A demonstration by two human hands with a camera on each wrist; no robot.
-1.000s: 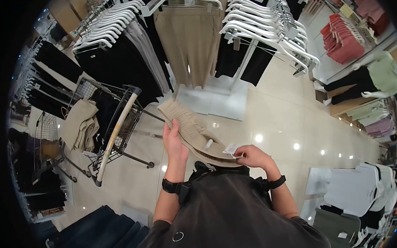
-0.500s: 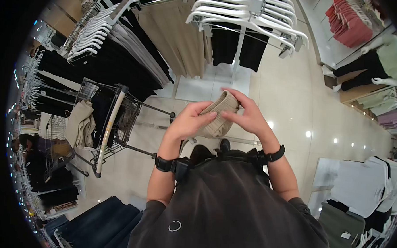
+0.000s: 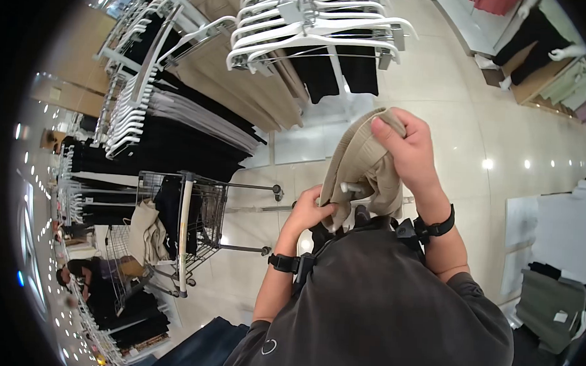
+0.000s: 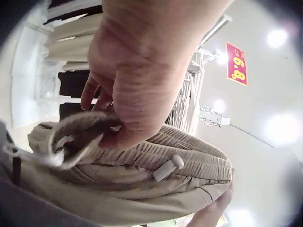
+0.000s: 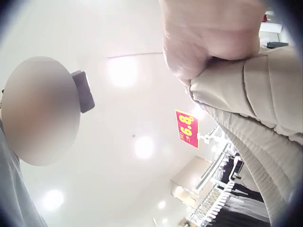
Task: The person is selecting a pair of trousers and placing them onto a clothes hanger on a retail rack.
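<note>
Both hands hold a beige pair of trousers (image 3: 363, 153) by its gathered elastic waistband, spread between them before the body. At the far end, my right hand (image 3: 412, 152) grips the waistband with the thumb on top. Lower and nearer the body, my left hand (image 3: 310, 215) pinches the other end of the band. A white plastic security tag (image 4: 168, 168) sticks out from the waist. Beside the left hand, a loop of the fabric (image 4: 78, 139) is folded over. In the right wrist view the right fingers are mostly hidden behind the cloth.
A shopping cart (image 3: 184, 244) on the left carries a folded beige garment (image 3: 148, 234) and dark clothes. Ahead, white hangers (image 3: 312, 36) hang on a rack beside rows of trousers (image 3: 225, 82). Folded jeans (image 3: 204, 349) lie near left; shirts (image 3: 569, 221) stand at right.
The hands came together on the bunched waistband, then moved apart again, stretching it out. The right hand is now farther forward and the left nearer the body. The view has turned, shifting the cart rightward.
</note>
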